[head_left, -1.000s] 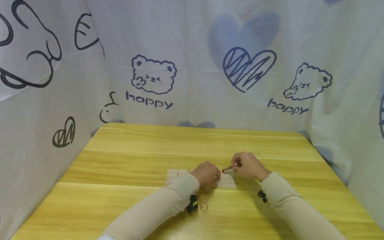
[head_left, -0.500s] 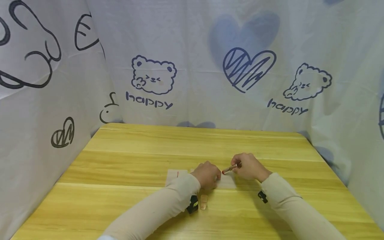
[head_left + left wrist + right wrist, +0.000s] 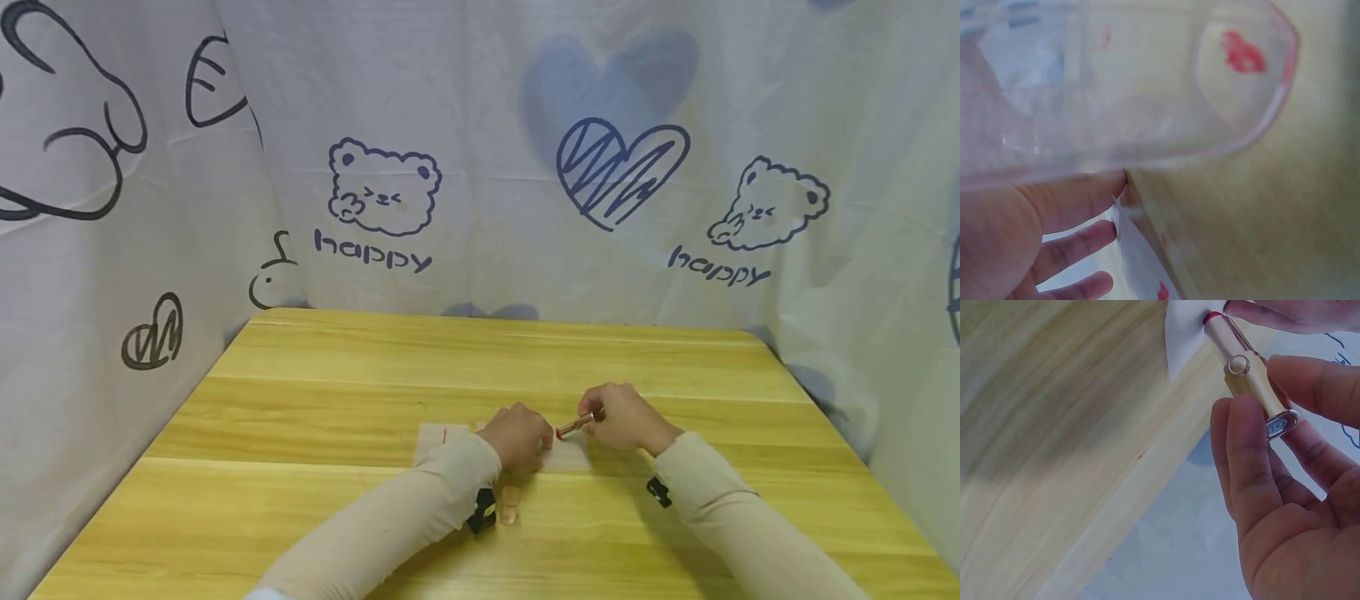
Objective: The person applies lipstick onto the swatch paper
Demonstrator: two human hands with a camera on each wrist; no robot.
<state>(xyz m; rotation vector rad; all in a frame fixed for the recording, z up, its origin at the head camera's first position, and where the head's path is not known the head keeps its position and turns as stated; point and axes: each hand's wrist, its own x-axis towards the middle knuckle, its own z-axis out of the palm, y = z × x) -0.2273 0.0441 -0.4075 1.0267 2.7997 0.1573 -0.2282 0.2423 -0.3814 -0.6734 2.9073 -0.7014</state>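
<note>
My right hand pinches a gold lipstick between thumb and fingers, tilted with its red tip down at the white paper. In the right wrist view, the lipstick shows a ring-shaped detail on its side, and its tip meets the sheet. My left hand rests on the paper just left of that tip, covering the middle of the sheet. In the left wrist view, the fingers of my left hand extend to the paper's edge. A short red stroke marks the paper's left part.
A clear cap lies on the wooden table beside my left wrist. Close to the left wrist camera, this see-through cap has red smears on its end. A white cloth with drawings hangs behind the table.
The lipstick tip has shifted slightly toward me over the paper. My left hand stays in place. The cloth on the left has drifted a little to the left in view.
</note>
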